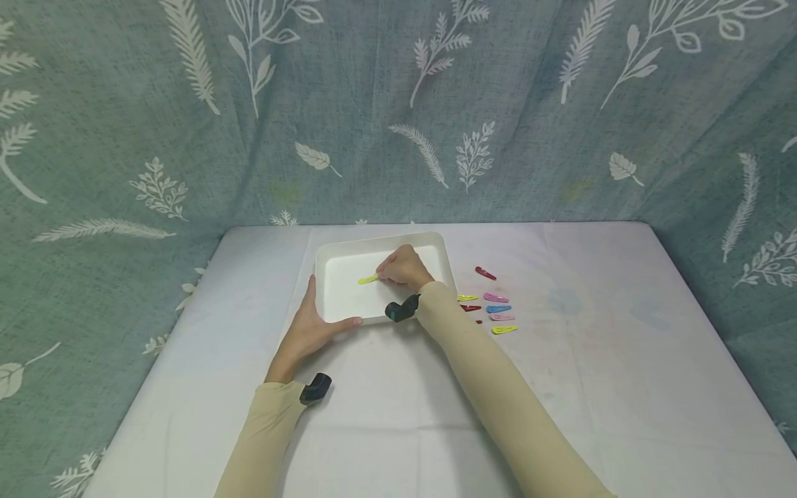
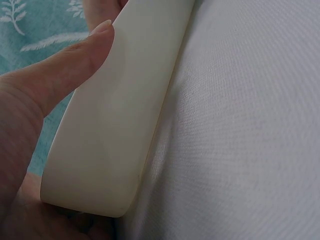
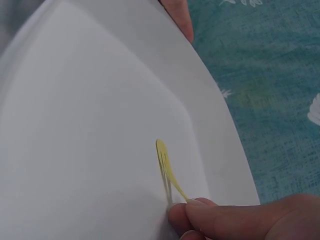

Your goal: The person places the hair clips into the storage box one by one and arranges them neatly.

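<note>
Clip [image 3: 162,155] inside a tray [image 1: 341,297] — pinched by right-hand fingers [image 3: 227,220].
Left hand [image 1: 306,328], fingers spread, touches the tray — other clips [image 1: 498,309] lie right of it on the table [image 1: 591,387].

2 sleeved arms [image 1: 492,387] extended forward
Left hand [image 1: 308,328] has thumb spread wide from the fingers; right hand [image 1: 403,268] pinches, thumb against curled forefinger.

Pinched by one end: slim yellow hair clip [image 1: 368,279], inside shallow white tray [image 1: 342,297], free tip toward nine o'clock.
</note>
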`<state>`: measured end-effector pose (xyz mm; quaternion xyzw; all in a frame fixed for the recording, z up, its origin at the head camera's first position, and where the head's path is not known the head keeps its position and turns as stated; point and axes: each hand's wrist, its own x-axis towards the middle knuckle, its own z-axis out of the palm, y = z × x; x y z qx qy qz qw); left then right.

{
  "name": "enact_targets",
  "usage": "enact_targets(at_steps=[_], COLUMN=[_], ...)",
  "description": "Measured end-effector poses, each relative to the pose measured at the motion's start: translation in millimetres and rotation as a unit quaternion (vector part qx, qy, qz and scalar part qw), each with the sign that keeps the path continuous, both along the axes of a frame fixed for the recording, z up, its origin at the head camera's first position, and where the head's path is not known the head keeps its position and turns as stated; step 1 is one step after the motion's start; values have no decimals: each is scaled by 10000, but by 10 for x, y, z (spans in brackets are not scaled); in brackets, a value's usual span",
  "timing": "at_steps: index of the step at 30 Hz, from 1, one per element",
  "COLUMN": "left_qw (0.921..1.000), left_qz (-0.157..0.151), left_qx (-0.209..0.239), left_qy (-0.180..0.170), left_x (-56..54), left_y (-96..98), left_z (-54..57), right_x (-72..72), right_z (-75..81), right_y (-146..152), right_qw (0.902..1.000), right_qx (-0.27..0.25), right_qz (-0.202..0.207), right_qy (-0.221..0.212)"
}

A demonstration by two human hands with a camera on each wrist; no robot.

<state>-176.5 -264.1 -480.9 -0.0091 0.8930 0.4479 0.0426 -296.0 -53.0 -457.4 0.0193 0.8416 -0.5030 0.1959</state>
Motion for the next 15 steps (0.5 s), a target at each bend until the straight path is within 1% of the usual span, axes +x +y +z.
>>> enact_targets(at_steps=[8,15], left_qw=[10000,9998], left_qz=[6,47], left_qx=[-31,-73], left_qy=[-60,-176], left_x=[-2,6], left_y=[6,2], left_z=[16,18], right_x=[-1,25], right_z=[-5,15], right_y=[5,25], right_qw=[9999,9999], right_qx=[80,-26], right_qz=[-1,-18], right_qy=[100,116])
